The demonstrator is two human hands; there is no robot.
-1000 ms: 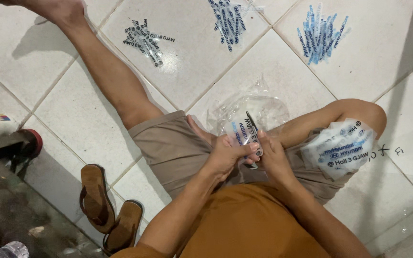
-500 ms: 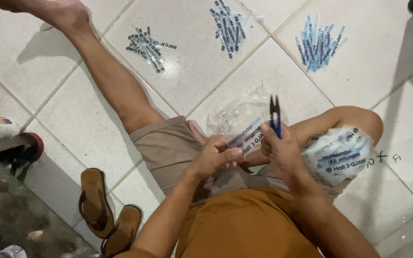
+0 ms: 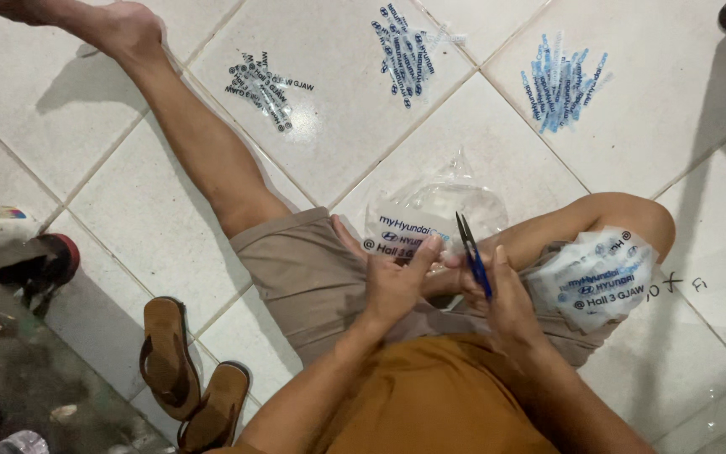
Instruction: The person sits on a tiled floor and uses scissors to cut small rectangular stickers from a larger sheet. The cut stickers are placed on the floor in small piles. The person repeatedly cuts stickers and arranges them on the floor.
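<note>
Holding a clear printed plastic sticker sheet (image 3: 397, 235) pinched over the lap, the left hand (image 3: 397, 282) has kept its grip, while the right hand (image 3: 506, 298), closed around small blue-handled scissors (image 3: 472, 252), has lowered them from half a second ago toward the sheet's right edge.

Thin clear glossy plastic label sheet (image 3: 401, 231) w/ blue print, in left hand (image 3: 392, 286). Blue-handled metal snips (image 3: 472, 252), in right hand (image 3: 506, 298). Glossy white floor tiles (image 3: 128, 219) around; matt brown sandals (image 3: 186, 378) left of hands.
</note>
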